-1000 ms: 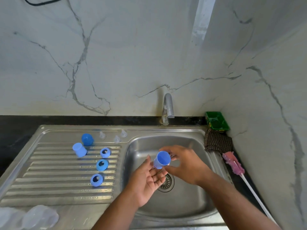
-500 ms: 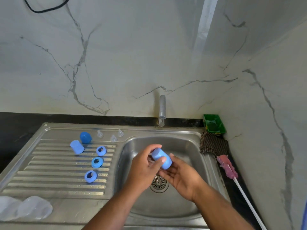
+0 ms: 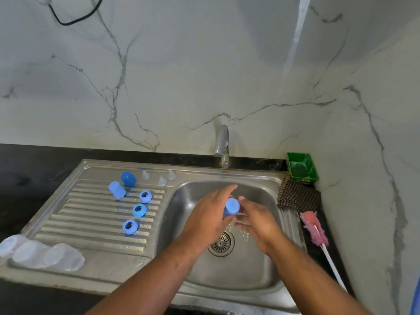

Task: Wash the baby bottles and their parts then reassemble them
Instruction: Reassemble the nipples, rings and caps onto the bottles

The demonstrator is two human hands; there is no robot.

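Blue cap (image 3: 232, 206) is between your hands over the sink (image 3: 261, 280) basin, at 12 o'clock of the drain (image 3: 221, 243) and below the tap (image 3: 222, 142). Your left hand (image 3: 208, 215) comes in from 9 o'clock with its fingers curled round the cap body. Your right hand (image 3: 258, 222) comes in from 3 o'clock with its thumb against the cap's side. Can't tell if its fingers grip, they're tucked under.

The cap's long axis runs 7 to 1 o'clock. The closed end faces up at the camera and the open mouth is hidden against the left palm. The left hand is nearer and carries it.

Looks like the rinse/rub step on this cap. It probably goes next to the drainboard (image 3: 95, 214) at 9 o'clock, so the left hand has the short path. Already there:
- two caps (image 3: 117, 189)
- three rings (image 3: 139, 210)
- clear teats (image 3: 162, 181)
- bottles (image 3: 34, 253) at 8 o'clock

Brush (image 3: 314, 228) lies at 3 o'clock, untouched.
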